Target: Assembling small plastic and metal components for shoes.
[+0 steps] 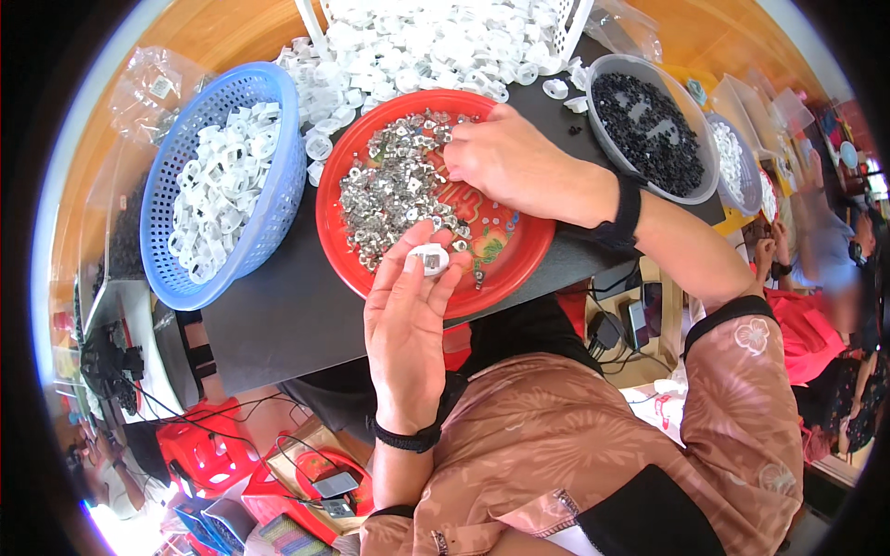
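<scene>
My left hand (pixel 408 310) holds a small white plastic part (pixel 430 259) between its fingertips, above the near side of a red tray (pixel 545 248). The part is rounded, with a recess in its face. Small silvery metal pieces (pixel 394 195) lie heaped in the tray, mostly on its left and middle. Over the tray's far right side, my right hand (pixel 505 159) has its fingers curled down and closed at the edge of the heap. Its fingertips are hidden, so whatever is pinched there cannot be made out.
To the left, a blue perforated basket (pixel 289 176) holds white plastic parts. Loose white parts (pixel 408 56) pile up behind the tray around a white basket (pixel 575 32). A clear bowl (pixel 709 167) of small black pieces stands at right on the dark table (pixel 269 324). People are farther right.
</scene>
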A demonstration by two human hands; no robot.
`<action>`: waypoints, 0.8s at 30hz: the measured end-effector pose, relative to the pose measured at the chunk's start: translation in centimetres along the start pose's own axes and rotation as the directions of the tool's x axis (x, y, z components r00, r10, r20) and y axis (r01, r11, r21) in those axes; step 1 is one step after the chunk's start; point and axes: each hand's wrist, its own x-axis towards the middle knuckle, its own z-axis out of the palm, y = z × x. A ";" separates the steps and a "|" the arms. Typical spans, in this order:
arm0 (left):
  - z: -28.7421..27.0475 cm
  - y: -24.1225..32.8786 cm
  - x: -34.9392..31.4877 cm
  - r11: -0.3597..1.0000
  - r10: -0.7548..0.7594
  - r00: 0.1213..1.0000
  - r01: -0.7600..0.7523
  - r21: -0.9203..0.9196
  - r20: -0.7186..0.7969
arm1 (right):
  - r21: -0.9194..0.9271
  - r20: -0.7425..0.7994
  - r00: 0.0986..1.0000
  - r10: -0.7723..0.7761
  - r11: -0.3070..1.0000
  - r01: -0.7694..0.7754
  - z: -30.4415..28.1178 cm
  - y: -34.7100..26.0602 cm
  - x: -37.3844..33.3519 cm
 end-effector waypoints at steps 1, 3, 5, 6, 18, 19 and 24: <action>-0.1 0.0 0.0 1.000 0.008 1.000 -0.008 -0.001 -0.009 | 0.082 0.022 0.998 0.061 0.995 -0.062 -0.7 -0.4 0.3; -0.3 -0.1 0.1 1.000 0.021 1.000 -0.022 0.019 0.014 | 0.345 0.117 0.979 0.169 0.917 -0.200 -2.6 -1.4 0.6; -0.2 0.0 0.1 1.000 0.006 1.000 -0.007 0.021 0.026 | 0.556 0.240 0.937 0.254 0.755 -0.347 -4.0 -2.5 0.5; -0.1 0.0 0.2 1.000 -0.014 0.999 0.013 0.023 0.045 | 0.674 0.300 0.907 0.297 0.607 -0.422 -4.4 -3.0 0.2; 0.4 -0.2 0.2 1.000 0.020 0.999 -0.020 -0.008 0.035 | 0.149 -0.278 0.955 -0.102 0.978 0.148 -4.2 -6.6 -1.5; 0.3 -0.1 0.2 1.000 0.004 0.999 -0.003 -0.024 0.033 | 0.042 -0.301 0.939 -0.169 0.981 0.190 -4.0 -6.7 -1.6; 0.0 0.0 0.2 0.994 -0.050 0.999 0.051 -0.096 0.015 | 0.179 -0.331 0.943 -0.038 0.979 0.102 -3.7 -6.9 -1.8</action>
